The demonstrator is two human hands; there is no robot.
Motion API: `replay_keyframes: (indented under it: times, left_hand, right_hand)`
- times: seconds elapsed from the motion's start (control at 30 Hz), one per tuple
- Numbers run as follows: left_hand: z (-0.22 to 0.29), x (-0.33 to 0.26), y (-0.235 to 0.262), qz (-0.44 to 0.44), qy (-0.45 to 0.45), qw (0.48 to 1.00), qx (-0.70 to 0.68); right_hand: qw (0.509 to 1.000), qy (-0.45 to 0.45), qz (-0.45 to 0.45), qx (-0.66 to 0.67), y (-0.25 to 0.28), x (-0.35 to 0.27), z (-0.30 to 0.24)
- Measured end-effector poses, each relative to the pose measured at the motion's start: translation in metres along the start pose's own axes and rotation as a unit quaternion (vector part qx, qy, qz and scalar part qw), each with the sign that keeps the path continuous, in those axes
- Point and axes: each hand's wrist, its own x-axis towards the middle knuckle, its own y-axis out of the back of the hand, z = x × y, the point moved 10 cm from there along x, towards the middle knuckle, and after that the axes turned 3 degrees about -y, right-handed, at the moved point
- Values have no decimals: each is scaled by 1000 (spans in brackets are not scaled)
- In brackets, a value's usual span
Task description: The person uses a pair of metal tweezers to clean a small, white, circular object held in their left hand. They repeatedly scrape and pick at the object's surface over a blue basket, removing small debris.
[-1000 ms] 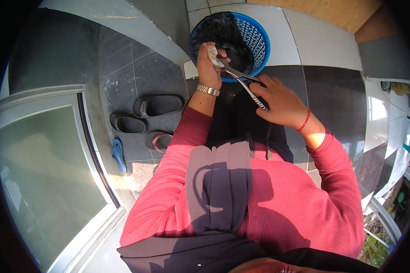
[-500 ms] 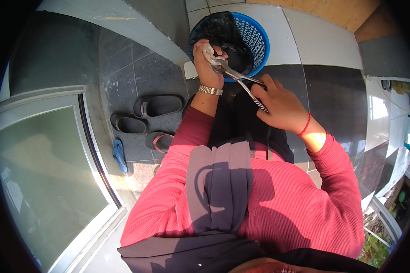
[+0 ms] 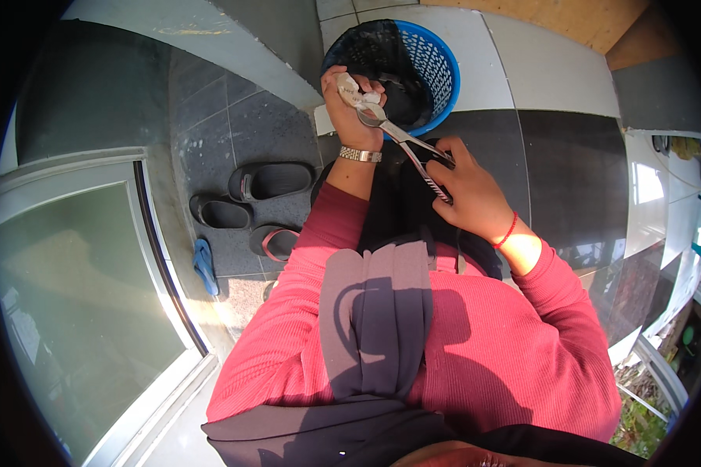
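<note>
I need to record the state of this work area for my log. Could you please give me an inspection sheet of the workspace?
Surface: dark grey tiled floor, with white tiles farther off.
Job's things: a small pale piece, too small to identify; metal scissors, blades at the piece; a blue plastic basket with a dark liner below.
Clutter: dark sandals and a blue slipper on the floor.
Grippers: left hand closed on the pale piece; right hand closed on the scissors' handles.
Cables: nothing seen.
Surroundings: glass door at the left; plants at the lower right.
</note>
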Motion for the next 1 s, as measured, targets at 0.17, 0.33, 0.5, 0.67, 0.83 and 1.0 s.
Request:
replay_keyframes:
  times: [0.17, 0.33, 0.5, 0.67, 0.83, 1.0]
  left_hand:
    - [-6, -1, 4, -3, 20, 1000, 8]
    - [-13, 0, 9, -19, 48, 998, 28]
    - [-13, 1, 3, -43, 44, 998, 13]
    - [-13, 1, 1, -49, 44, 998, 17]
    - [-15, 0, 7, -38, 67, 996, 51]
    - [-23, -1, 13, -16, 76, 994, 71]
  right_hand:
    - [999, 2, 38, -17, 3, -6, 9]
    - [998, -45, -8, -35, 7, -5, 6]
    - [999, -26, -21, -38, 13, -4, 5]
    - [997, -33, -41, -49, 11, -3, 6]
    - [998, -25, -37, -47, 10, -2, 7]
    - [997, -36, -56, -49, 7, 0, 12]
